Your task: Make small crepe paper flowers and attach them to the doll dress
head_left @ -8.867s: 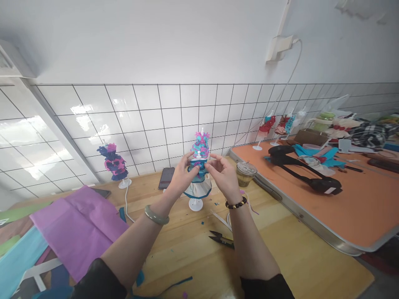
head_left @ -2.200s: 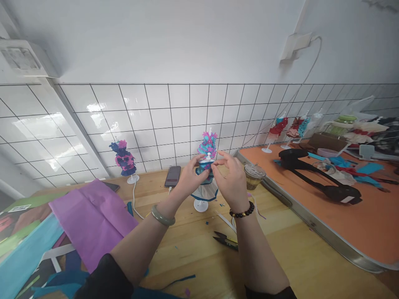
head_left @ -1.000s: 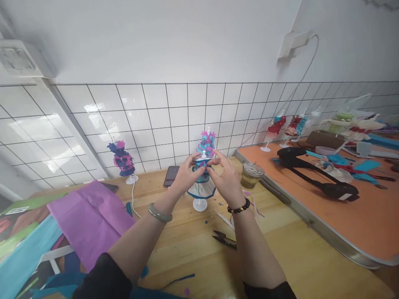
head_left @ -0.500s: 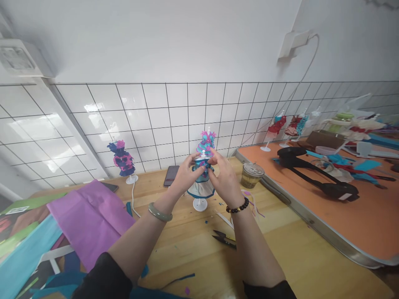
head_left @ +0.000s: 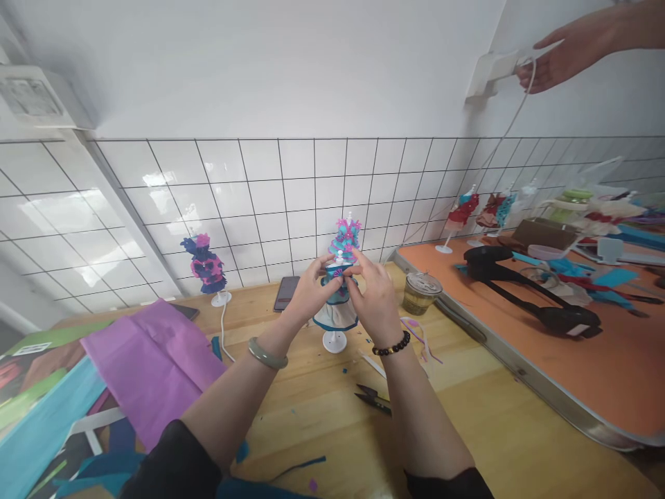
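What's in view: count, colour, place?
Front mannequin: 1, teal-white, centre
Rear mannequin: 1, pink-teal, behind it
Left mannequin: 1, navy-pink, left
Right mannequins: several, mixed, right
Phone: 1, dark, centre-left
Lidded cup: 1, yellowish, centre-right
Snips: 1, black, foreground
Fabric: several, purple uppermost, left
Wooden table: 1, tan, centre
Orange table: 1, orange, right
Looped device: 1, black, right
Adapter: 1, white, upper right
Co-worker's hand: 1, bare, beside adapter
Left hand, right hand: 1 each, bare, centre

Miniature dress form [head_left: 337,306], blue bodice [head_left: 339,298], purple fan-shaped trim [head_left: 338,272], white blue-edged skirt [head_left: 332,317], upright on wooden tabletop [head_left: 301,388]
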Demonstrator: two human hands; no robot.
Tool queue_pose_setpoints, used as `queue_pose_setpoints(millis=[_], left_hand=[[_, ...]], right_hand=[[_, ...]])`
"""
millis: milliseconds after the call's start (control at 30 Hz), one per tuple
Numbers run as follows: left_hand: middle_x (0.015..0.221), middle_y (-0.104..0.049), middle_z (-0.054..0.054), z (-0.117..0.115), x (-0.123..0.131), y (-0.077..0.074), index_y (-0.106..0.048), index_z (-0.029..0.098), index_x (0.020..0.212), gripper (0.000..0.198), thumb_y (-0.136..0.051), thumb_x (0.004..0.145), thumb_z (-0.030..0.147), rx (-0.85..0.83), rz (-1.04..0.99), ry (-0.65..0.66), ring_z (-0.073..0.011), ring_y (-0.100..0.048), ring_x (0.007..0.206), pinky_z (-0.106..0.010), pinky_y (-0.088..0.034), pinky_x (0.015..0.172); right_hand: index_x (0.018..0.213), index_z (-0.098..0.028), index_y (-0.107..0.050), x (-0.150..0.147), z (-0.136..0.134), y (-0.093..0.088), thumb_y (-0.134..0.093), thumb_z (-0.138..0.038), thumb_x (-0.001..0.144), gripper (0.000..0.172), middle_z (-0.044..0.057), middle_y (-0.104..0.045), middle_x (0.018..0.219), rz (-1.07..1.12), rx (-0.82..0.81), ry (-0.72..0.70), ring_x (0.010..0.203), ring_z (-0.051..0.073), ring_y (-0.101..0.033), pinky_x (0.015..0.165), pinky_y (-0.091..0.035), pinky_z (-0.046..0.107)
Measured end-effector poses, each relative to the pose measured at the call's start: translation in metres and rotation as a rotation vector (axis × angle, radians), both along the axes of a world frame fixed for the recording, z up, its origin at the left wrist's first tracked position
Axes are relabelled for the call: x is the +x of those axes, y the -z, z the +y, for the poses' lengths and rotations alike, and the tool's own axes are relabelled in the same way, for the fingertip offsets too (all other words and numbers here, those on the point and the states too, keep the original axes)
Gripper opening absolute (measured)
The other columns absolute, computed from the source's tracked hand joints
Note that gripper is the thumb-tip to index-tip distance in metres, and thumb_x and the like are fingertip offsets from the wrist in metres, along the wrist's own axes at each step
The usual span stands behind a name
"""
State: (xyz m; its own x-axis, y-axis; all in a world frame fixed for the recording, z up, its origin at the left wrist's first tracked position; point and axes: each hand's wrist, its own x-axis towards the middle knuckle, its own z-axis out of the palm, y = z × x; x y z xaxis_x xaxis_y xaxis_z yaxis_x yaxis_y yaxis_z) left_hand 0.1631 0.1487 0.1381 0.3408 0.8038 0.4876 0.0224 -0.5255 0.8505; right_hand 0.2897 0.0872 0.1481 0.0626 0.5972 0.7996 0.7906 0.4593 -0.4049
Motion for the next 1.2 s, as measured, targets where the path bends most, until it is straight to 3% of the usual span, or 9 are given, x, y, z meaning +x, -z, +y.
queue_pose_setpoints(millis=[333, 800, 1067, 1200], left_hand=[[0.114, -0.053, -0.007, -0.007, -0.003, -0.01, -0.046, 0.021, 0.118, 0.039, -0.048, 0.08, 0.03, -0.106, -0.088, 0.124, -0.0187, -0.048, 0.104, -0.032, -0.04, 0.086], [0.116, -0.053, -0.008, 0.002, 0.001, 0.0, -0.046, 0.02, 0.118, 0.048, -0.06, 0.072, 0.024, -0.019, -0.05, 0.052, -0.0197, -0.047, 0.107, -0.035, -0.036, 0.093], [0.111, -0.055, -0.008, 0.001, 0.0, -0.001, -0.046, 0.02, 0.119, 0.05, -0.06, 0.071, 0.024, -0.051, -0.068, 0.052, -0.0195, -0.051, 0.101, -0.036, -0.039, 0.09], [0.112, -0.055, -0.008, 0.001, 0.001, -0.001, -0.045, 0.021, 0.119, 0.049, -0.059, 0.072, 0.025, -0.028, -0.041, 0.035, -0.0197, -0.051, 0.101, -0.037, -0.039, 0.091]], right_hand=[[0.13, -0.022, -0.033, 0.0, -0.001, -0.001, -0.042, -0.017, 0.082, 0.049, 0.003, -0.064, 0.09, 0.043, -0.009, -0.009, 0.096, 0.022, -0.05, 0.085, -0.039, 0.041], [0.127, -0.023, -0.038, -0.001, -0.001, -0.001, -0.045, -0.012, 0.077, 0.051, 0.003, -0.062, 0.09, 0.167, -0.043, -0.111, 0.096, 0.02, -0.052, 0.088, -0.04, 0.041], [0.121, -0.019, -0.043, 0.006, 0.007, 0.004, -0.049, -0.017, 0.077, 0.044, 0.006, -0.065, 0.092, 0.594, -0.134, -0.34, 0.092, 0.016, -0.059, 0.084, -0.046, 0.038], [0.117, -0.019, -0.047, 0.007, 0.009, 0.004, -0.054, -0.019, 0.075, 0.043, 0.005, -0.065, 0.088, 0.639, -0.114, -0.29, 0.088, 0.016, -0.059, 0.084, -0.046, 0.039]])
